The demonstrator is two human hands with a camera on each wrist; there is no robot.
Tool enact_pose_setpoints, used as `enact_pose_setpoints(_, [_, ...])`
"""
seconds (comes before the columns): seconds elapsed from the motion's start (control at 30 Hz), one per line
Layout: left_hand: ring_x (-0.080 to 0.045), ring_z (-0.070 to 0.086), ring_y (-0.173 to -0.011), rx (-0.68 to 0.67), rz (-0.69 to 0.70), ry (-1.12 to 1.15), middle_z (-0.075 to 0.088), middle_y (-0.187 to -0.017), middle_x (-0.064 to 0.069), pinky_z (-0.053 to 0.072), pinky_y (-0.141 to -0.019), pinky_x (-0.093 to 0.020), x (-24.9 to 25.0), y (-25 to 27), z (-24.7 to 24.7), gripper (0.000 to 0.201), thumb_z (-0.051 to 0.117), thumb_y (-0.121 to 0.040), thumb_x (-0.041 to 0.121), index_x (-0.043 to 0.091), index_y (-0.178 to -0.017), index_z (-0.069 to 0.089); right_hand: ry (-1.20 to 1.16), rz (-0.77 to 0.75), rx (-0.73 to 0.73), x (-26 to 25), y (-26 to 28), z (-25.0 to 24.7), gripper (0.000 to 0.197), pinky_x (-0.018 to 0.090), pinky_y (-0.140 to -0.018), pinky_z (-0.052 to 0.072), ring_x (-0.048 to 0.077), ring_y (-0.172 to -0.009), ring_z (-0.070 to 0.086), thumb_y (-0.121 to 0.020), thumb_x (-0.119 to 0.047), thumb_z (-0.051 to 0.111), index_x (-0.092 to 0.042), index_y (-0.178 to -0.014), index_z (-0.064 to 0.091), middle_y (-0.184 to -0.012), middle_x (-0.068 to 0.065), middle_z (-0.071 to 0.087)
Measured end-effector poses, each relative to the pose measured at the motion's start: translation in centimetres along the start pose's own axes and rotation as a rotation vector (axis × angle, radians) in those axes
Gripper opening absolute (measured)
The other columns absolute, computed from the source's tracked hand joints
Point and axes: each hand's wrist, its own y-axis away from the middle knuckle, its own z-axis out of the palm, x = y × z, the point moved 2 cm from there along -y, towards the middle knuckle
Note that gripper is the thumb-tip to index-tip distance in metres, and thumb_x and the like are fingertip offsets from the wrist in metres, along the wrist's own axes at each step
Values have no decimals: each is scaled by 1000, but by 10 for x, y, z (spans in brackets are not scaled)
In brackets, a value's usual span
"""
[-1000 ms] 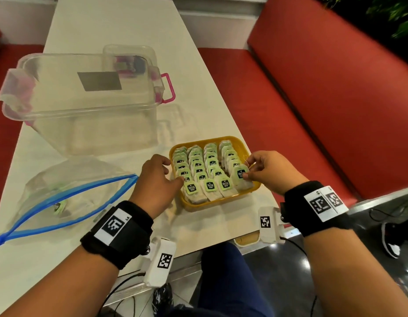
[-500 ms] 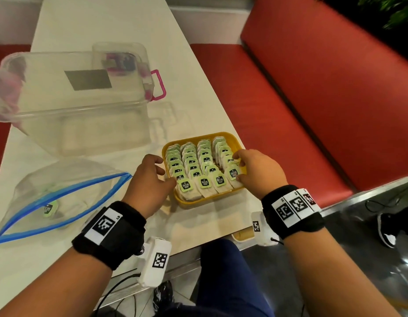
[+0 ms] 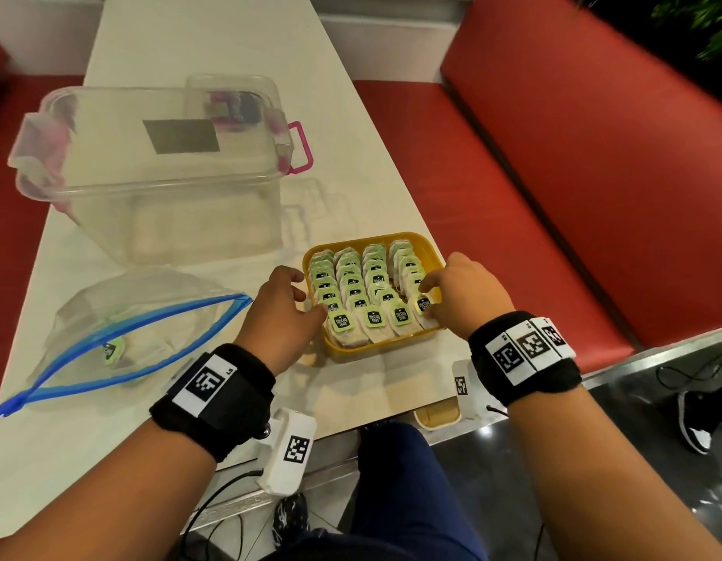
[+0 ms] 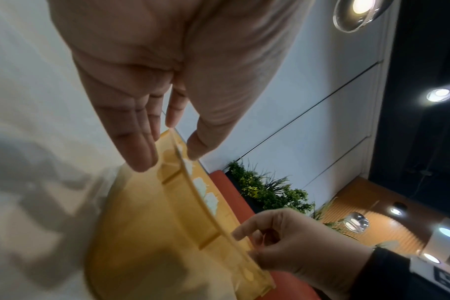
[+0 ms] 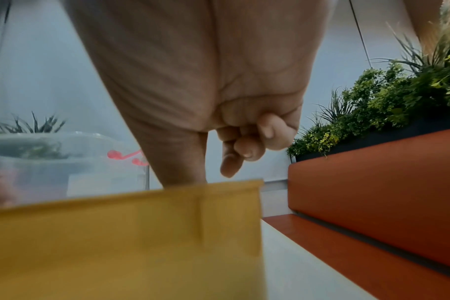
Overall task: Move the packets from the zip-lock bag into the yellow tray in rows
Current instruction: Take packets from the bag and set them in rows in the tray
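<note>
Left hand (image 3: pixel 280 313): fingers straight, thumb and fingertips bracing the rim of the shallow yellow plastic tray (image 3: pixel 426 247) at its 9 o'clock. Right hand (image 3: pixel 458 295): fingers curled, pressing the nearest green-labelled paper packet (image 3: pixel 422 306) at 4 o'clock; a true pinch cannot be told. Packets fill four rows. Clear blue-zippered zip-lock bag (image 3: pixel 140 338), at 9 o'clock on the pale counter (image 3: pixel 213 42), holds one packet (image 3: pixel 112 352). Risk: pressing may topple crowded rows.
</note>
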Motion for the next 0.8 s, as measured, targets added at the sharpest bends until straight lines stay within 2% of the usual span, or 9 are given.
enact_pose_setpoints(0.07, [-14, 60, -82, -5, 28, -58, 51, -117, -2, 45, -57, -23, 6, 7, -5, 50, 67, -87, 32, 19, -128, 42, -40, -33, 30, -6, 4, -9, 33, 31, -73, 40, 26, -101, 52, -80, -34, 73, -30, -112, 67, -93, -1, 40])
enact_pose_setpoints(0.17, [-6, 59, -83, -17, 142, -107, 50, -120, 1, 42, -65, -20, 20, 24, -22, 41, 65, -88, 37, 21, -122, 49, -163, -150, 83, -29, 13, -27, 31, 28, -74, 41, 19, -94, 54, -77, -37, 75, -29, -106, 69, -97, -1, 52])
enact_pose_setpoints(0.23, [-1, 59, -87, 4, 230, -122, 49, -117, 6, 39, -65, -6, 29, 38, -41, 29, 64, -89, 38, 26, -114, 54, -273, -250, 95, -53, 21, -40, 28, 25, -71, 38, 11, -84, 52, -77, -37, 75, -28, -102, 70, -93, -6, 55])
enact_pose_setpoints(0.3, [0, 58, -92, 69, 313, -164, 48, -114, 9, 39, -69, -3, 33, 52, -67, 22, 63, -89, 38, 29, -108, 57, -384, -352, 88, -84, 29, -48, 23, 22, -68, 39, 9, -81, 55, -78, -36, 74, -27, -99, 70, -89, -9, 58])
enact_pose_setpoints(0.43, [-7, 51, -105, 194, 415, -305, 48, -111, 11, 44, -84, -24, 17, 78, -121, 16, 63, -88, 38, 31, -102, 64, -607, -575, -14, -149, 45, -48, 16, 18, -70, 49, 4, -80, 62, -83, -29, 72, -21, -97, 72, -89, -10, 68])
enact_pose_setpoints(0.53, [-12, 37, -122, 196, 315, -456, 46, -123, 18, 32, -96, -30, -10, 96, -157, 31, 46, -74, 59, 43, -91, 66, -633, -707, -115, -196, 56, -38, 14, 14, -77, 48, 0, -81, 61, -89, -24, 66, -18, -99, 73, -95, -10, 70])
enact_pose_setpoints(0.6, [-13, 24, -136, 139, 193, -550, 41, -140, 19, 26, -107, -38, -27, 104, -170, 36, 42, -67, 63, 49, -89, 67, -539, -764, -123, -219, 57, -26, 20, 17, -83, 44, 5, -93, 60, -93, -27, 58, -21, -109, 70, -107, -8, 69])
enact_pose_setpoints(0.67, [-17, 19, -143, 109, 66, -608, 33, -150, 17, 23, -113, -42, -48, 105, -177, 31, 51, -74, 58, 52, -100, 66, -417, -780, -151, -239, 55, -14, 27, 28, -90, 45, 13, -106, 59, -97, -31, 50, -22, -120, 63, -118, -4, 66])
enact_pose_setpoints(0.8, [-14, 51, -119, 263, 96, -411, 49, -141, 5, 41, -97, -30, -80, 94, -176, 50, 56, -91, 41, 31, -139, 47, -179, -805, -213, -261, 52, 2, 29, 38, -80, 48, 26, -97, 61, -101, -32, 39, -20, -115, 61, -104, 5, 68])
